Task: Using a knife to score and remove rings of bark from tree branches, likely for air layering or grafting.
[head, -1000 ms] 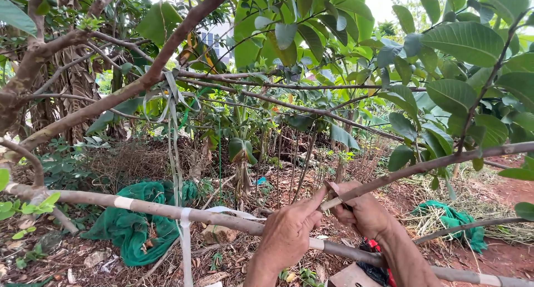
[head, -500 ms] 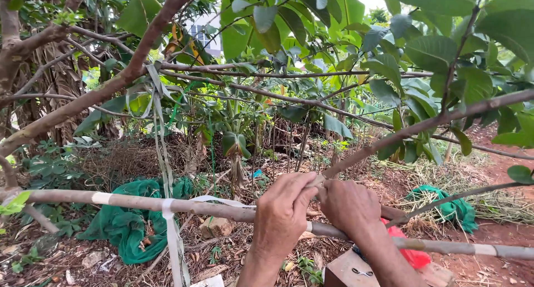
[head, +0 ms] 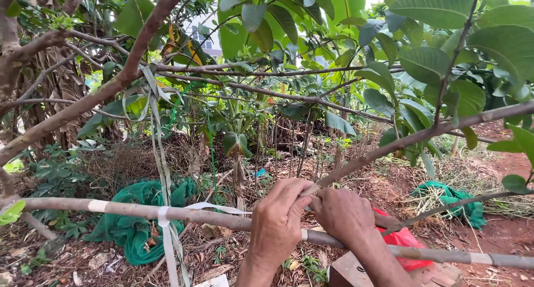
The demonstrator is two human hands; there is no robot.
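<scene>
In the head view, the left hand [head: 278, 217] and right hand [head: 344, 212] meet at about six o'clock, fingers of both closed together around the cut lower end of a slanting branch [head: 423, 132] that rises toward two o'clock. This looks like the fitting or binding of that end, just above the horizontal pole [head: 128, 209] running from nine to four o'clock. The next move probably calls for a steady pinch, keeping the end from slipping.

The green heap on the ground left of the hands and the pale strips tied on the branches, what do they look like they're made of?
Green heap: seemingly soft plastic or fibre netting, matte; it crumples in loose folds with a fine mesh look.
Pale strips: probably thin plastic tape, slightly glossy; flat, ribbon-like, hanging limp from the knot. Fabric cannot be ruled out.
</scene>
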